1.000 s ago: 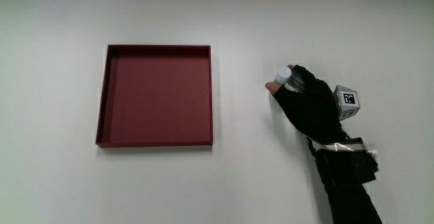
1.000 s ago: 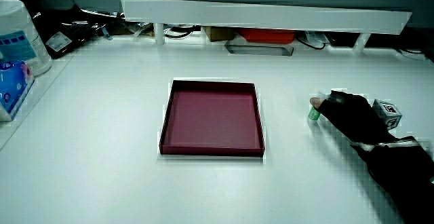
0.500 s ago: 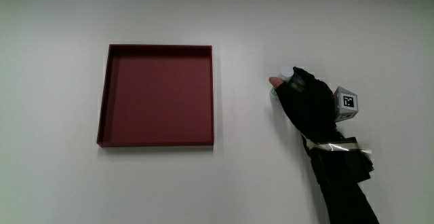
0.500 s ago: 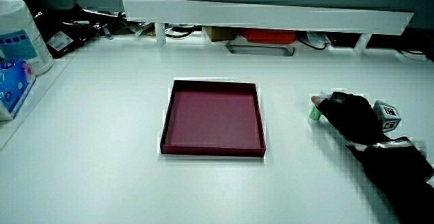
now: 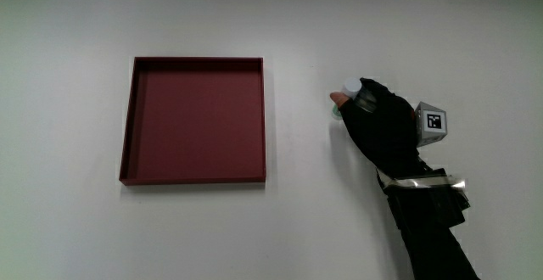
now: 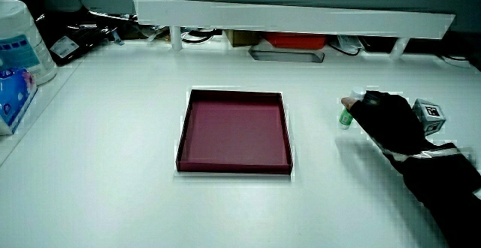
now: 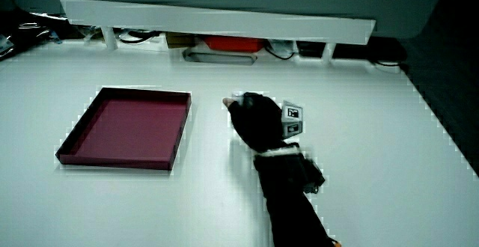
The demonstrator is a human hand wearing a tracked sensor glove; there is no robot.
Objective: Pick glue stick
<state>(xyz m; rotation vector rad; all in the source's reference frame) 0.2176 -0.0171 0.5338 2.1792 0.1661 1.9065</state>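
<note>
1. Glue stick (image 5: 349, 87): a small tube with a white cap and a greenish body, it sits in the fingers of the gloved hand (image 5: 383, 127), at the fingertip end, with only the cap and a little of the body showing in the main view.
2. In a side view the glue stick (image 6: 345, 117) stands roughly upright just in front of the hand (image 6: 387, 119), with its green lower part near the white table (image 6: 113, 173).
3. The hand is curled around the tube, with a bare fingertip (image 5: 338, 100) pressed against its side and the black glove covering the rest of it. The grip looks closed on the tube, not loose.
4. A small patterned cube (image 5: 431, 121) sits on the back of the hand, and the dark forearm (image 5: 428, 229) runs from the wrist toward the person.
5. Whether the tube has left the table cannot be told. Its base is hidden by the hand in the main view, and in the side view it appears close to the surface.
6. Progress, as a judgement: the reach and the grasp appear done. What remains is a clear lift of the glue stick away from the table.
7. A shallow dark red tray (image 5: 127, 127) lies well apart from the hand and holds nothing.
</note>
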